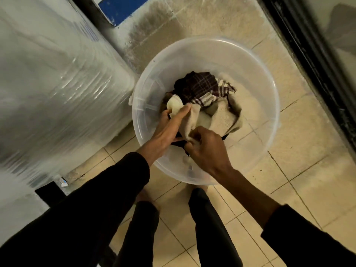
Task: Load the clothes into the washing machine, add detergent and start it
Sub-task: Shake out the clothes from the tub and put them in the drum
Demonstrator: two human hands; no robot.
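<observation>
Reaching into the clear tub, we are pinching the beige cloth with our right hand. Our left hand is gripping its other end, index finger straight.

Both arms stretched forward and down, sleeved in black, the right sleeve pushed back to bare the forearm. Left hand reaching in from the left, back of the hand up, index finger extended straight, thumb pinching pale cloth against it. Right hand just beside it, knuckles up, fingers curled tight round a bunched fold of the same cloth. Hands nearly touching. Two legs in dark trousers below, bare feet partly visible.
</observation>
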